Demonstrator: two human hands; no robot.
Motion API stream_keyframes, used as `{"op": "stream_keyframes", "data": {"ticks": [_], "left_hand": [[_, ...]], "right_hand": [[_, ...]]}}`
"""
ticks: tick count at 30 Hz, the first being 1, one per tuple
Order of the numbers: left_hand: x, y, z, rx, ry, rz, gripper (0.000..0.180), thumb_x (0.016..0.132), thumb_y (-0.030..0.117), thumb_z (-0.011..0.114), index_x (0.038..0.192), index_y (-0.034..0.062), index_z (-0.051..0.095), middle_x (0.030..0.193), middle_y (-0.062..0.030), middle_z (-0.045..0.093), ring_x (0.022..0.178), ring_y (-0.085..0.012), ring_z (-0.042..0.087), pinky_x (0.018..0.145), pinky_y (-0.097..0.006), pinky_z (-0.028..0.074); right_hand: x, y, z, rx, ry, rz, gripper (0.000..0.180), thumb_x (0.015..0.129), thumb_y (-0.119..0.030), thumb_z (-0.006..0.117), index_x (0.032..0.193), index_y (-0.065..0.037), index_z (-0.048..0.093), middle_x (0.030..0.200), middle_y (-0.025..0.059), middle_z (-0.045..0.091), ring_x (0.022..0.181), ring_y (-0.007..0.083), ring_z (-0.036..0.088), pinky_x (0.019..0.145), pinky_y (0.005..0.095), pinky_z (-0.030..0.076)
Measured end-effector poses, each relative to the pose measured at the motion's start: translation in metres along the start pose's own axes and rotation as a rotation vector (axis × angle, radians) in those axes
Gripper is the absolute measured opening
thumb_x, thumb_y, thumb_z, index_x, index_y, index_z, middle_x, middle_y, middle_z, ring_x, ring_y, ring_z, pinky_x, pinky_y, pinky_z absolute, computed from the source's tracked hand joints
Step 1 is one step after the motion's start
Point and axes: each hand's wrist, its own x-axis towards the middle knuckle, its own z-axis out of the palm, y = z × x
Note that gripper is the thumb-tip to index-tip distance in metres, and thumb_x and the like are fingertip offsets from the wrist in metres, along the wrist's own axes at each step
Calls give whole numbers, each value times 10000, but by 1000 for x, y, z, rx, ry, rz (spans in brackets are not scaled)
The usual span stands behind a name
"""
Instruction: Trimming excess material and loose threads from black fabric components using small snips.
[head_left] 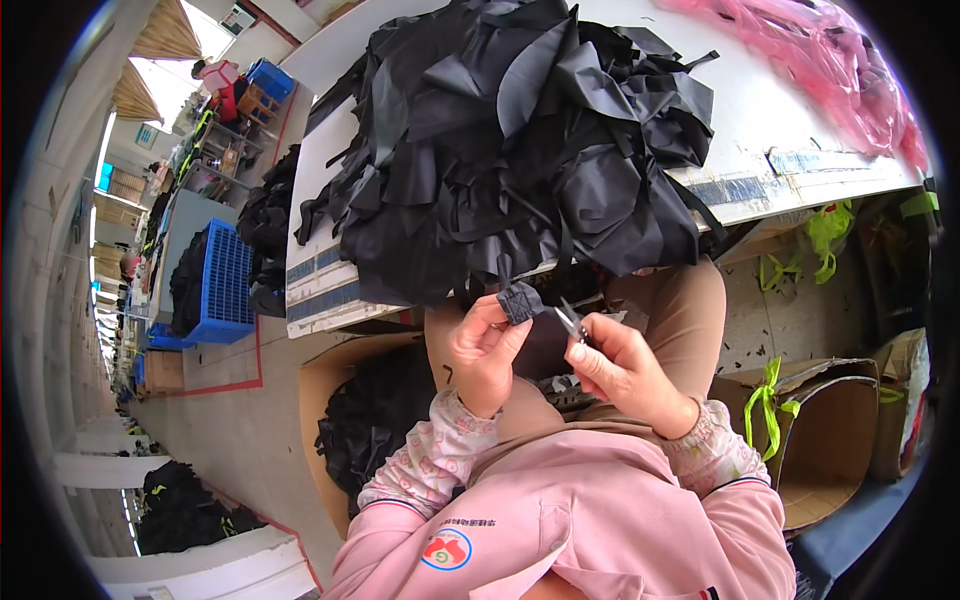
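Between the thumb and fingers of my left hand [483, 350] I pinch a corner of a black fabric piece [520, 302], which shows stitching. A pair of small thread snips [571, 322] is gripped in my right hand [625, 368], blades pointing up and left, a short way to the right of the fabric corner. Above both hands, a large heap of black fabric pieces [500, 140] with straps covers much of the white table [750, 130] and hangs over its front edge.
Pink plastic film [820, 60] lies at the table's far right. A cardboard box [318, 420] with black fabric stands left of my legs, another open cardboard box [825, 440] to the right. A blue crate [225, 285] stands on the floor at left. Green ties [768, 405] hang at right.
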Motion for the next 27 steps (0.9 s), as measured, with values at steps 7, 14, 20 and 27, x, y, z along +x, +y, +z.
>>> {"op": "stream_keyframes", "data": {"ticks": [7,14,20,27], "left_hand": [[-5,1,9,66,29,58,158,830,-108,585,960,-35,635,1030,-81,623,993,-174,601,916,-310,467],[-9,-4,6,19,24,44,153,839,-101,585,962,-28,638,1048,-88,624,986,-174,609,911,-317,479],[-8,-2,8,36,42,66,159,838,-103,580,962,-25,643,1038,-82,623,970,-168,608,895,-314,481],[-9,-8,7,46,26,50,162,841,-109,551,965,-39,629,1050,-98,618,907,-172,635,816,-297,517]], "right_hand": [[9,19,10,39,-24,-23,255,960,-285,605,870,-64,515,601,-39,498,478,28,431,421,187,332],[13,24,14,-169,99,-202,256,965,-283,596,859,-59,532,588,-33,505,448,31,429,400,192,325],[8,16,12,151,-42,41,253,982,-284,564,874,-56,543,561,-33,491,419,37,413,392,190,309],[12,24,15,5,49,-107,243,928,-243,657,842,-59,523,598,-44,491,479,21,425,423,192,332]]}}
